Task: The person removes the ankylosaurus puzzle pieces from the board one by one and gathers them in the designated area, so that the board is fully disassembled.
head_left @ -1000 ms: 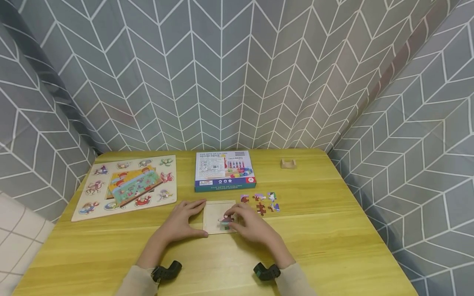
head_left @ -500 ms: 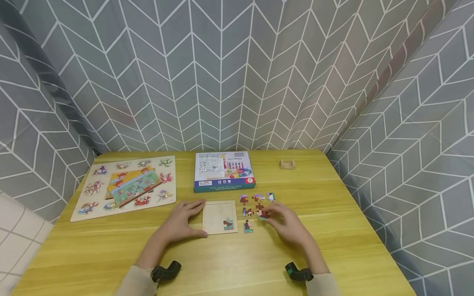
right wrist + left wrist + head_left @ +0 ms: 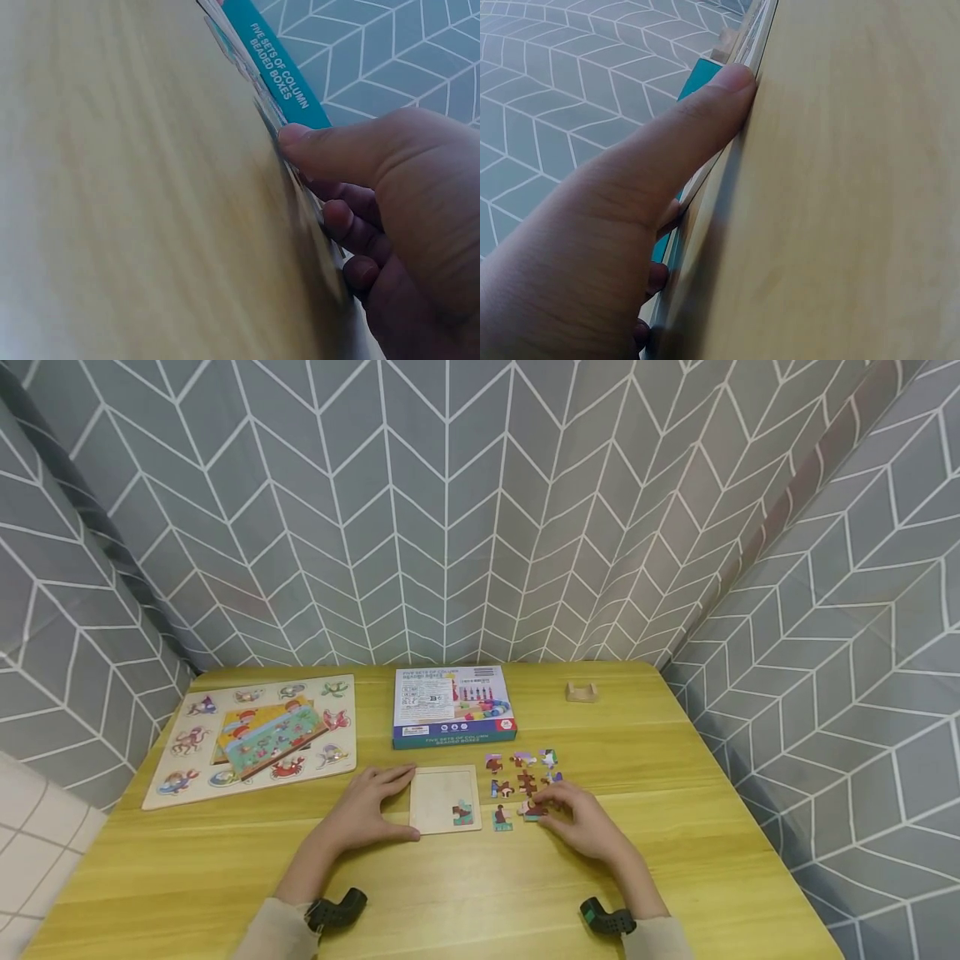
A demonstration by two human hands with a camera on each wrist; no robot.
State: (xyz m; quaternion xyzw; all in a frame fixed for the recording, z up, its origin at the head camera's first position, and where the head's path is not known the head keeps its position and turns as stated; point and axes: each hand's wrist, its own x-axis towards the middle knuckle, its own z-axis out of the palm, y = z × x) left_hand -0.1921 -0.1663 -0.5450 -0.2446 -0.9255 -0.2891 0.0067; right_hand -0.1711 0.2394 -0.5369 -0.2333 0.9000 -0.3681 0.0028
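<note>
In the head view my left hand (image 3: pixel 367 810) lies at the left side of a square wooden puzzle tray (image 3: pixel 435 793), its spread thumb and forefinger touching the tray's edge. One jigsaw piece (image 3: pixel 462 813) sits in the tray's lower right corner. To the right of the tray, my right hand (image 3: pixel 581 822) pinches a brown and teal jigsaw piece (image 3: pixel 532 811) low at the tabletop. Several loose pieces lie beside it, including a brown one (image 3: pixel 527 782) and a brown and teal one (image 3: pixel 502 817). In the right wrist view the pinched piece is hard to make out.
A boxed bead set (image 3: pixel 454 706) lies behind the tray. On the left, a peg puzzle board (image 3: pixel 165 793) with sea animals carries smaller picture boards (image 3: pixel 277 739). A small wooden holder (image 3: pixel 581 693) stands at the back right. A patterned curtain (image 3: pixel 450 510) hangs behind the table.
My right hand has moved from over the tray to the loose pieces at the right, carrying a piece, and has lowered it to the table. The left hand has stayed in place.
</note>
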